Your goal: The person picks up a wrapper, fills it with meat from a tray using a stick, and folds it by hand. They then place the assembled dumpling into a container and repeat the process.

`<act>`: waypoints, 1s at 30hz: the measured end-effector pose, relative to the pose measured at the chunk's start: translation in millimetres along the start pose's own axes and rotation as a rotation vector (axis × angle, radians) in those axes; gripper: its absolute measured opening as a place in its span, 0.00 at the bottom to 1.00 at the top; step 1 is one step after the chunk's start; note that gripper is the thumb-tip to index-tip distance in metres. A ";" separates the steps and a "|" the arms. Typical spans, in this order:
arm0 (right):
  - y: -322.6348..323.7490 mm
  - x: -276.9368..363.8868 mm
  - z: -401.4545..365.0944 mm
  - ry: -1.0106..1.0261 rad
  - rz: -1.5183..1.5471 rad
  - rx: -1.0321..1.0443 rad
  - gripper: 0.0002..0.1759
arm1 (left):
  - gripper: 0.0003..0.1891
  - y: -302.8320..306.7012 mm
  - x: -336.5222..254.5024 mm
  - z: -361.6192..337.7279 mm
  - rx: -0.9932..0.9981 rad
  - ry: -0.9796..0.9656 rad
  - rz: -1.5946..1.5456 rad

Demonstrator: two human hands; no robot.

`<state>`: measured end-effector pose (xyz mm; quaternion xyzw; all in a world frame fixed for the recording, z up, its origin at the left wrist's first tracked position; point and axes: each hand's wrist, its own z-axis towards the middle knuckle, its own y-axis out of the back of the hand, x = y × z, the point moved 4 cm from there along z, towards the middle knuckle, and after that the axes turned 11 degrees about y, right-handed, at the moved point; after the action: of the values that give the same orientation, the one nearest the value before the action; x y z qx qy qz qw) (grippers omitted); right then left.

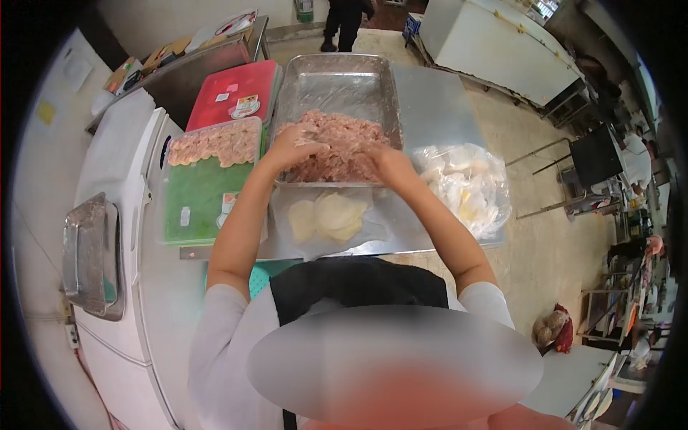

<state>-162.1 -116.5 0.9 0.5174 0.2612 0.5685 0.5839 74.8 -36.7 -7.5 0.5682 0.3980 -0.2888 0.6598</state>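
Observation:
A deep metal pan [337,66] stands on the table in front of me, with a mound of pink ground meat [337,132] in its near half. My left hand [292,147] is in the meat at the pan's left side, its fingers curled into it. From the right, my right hand [387,163] grips into the same mound, its fingertips hidden by meat. Just below the pan, several thin, round, pale wrappers [337,217] lie stacked on a clear plastic sheet [301,247]. Left of the pan, rows of filled dumplings [215,143] sit in a green tray [193,201].
A red-lidded container [226,89] lies behind the dumplings. At right on the metal table [437,107] rests a clear plastic bag [466,190] of pale pieces. A white freezer [122,236] holding metal pans [93,254] stands left. Another person's legs [345,25] show beyond the table.

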 end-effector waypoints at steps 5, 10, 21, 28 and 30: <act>22.9 -17.4 -10.5 -0.220 -0.147 0.162 0.11 | 0.26 32.1 -16.5 -32.4 0.074 0.140 -0.172; 58.4 43.6 -0.3 -0.165 0.345 -0.122 0.15 | 0.21 55.5 -59.8 -52.0 -0.059 -0.391 0.037; 62.5 91.8 18.7 0.065 -0.087 -0.120 0.15 | 0.17 53.7 -25.6 -35.6 0.117 -0.190 -0.025; 103.4 46.0 18.8 -0.060 0.199 -0.048 0.14 | 0.19 39.7 -15.8 -32.2 -0.001 -0.194 -0.054; 107.6 55.3 22.4 0.013 0.257 -0.046 0.15 | 0.20 36.3 -41.0 -40.9 0.041 -0.094 -0.179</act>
<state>-172.4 -91.3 120.9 0.5295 0.1834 0.6477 0.5162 75.8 7.3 44.8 0.5297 0.4097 -0.3811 0.6374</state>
